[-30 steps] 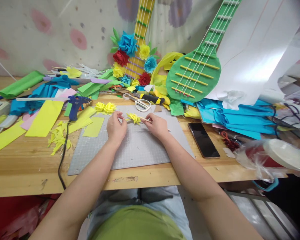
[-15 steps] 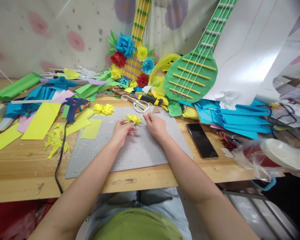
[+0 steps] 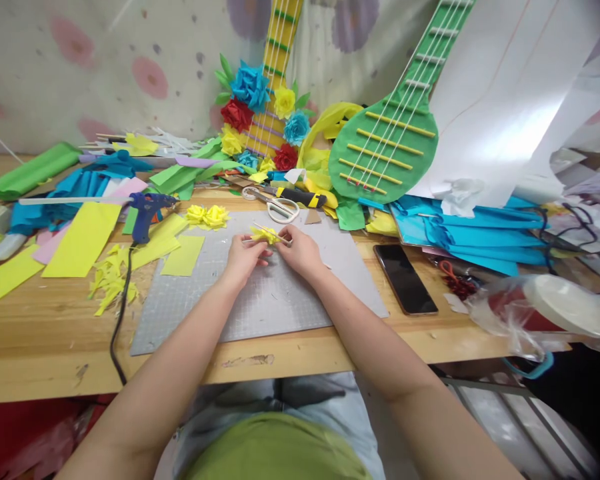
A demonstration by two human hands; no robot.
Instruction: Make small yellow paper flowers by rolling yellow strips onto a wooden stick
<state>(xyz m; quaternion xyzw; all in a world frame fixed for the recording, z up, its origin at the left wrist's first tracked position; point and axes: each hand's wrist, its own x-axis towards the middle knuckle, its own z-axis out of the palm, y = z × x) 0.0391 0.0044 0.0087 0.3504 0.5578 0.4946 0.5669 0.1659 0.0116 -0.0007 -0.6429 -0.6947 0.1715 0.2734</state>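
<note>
Above the grey cutting mat (image 3: 265,303), my left hand (image 3: 243,260) pinches a small yellow paper flower (image 3: 263,234) with spiky petals. My right hand (image 3: 301,251) is closed on a thin pale stick (image 3: 283,240), whose tip touches the flower's petals. The stick's other end pokes out below that hand. Both hands are close together, with the flower between them. Two finished-looking yellow paper flowers (image 3: 207,217) lie at the mat's top left edge. White-handled scissors (image 3: 283,211) rest just beyond my hands.
On the left are a blue glue gun (image 3: 143,217) with its cord, yellow paper strips (image 3: 83,240) and shredded yellow scraps (image 3: 111,280). A phone (image 3: 405,279) lies right of the mat. Behind stand a green paper instrument (image 3: 385,150) and a flower-trimmed yellow one (image 3: 279,43).
My right hand has moved left toward the flower, bringing the stick against its petals. My left hand has stayed almost in place, holding the flower.
</note>
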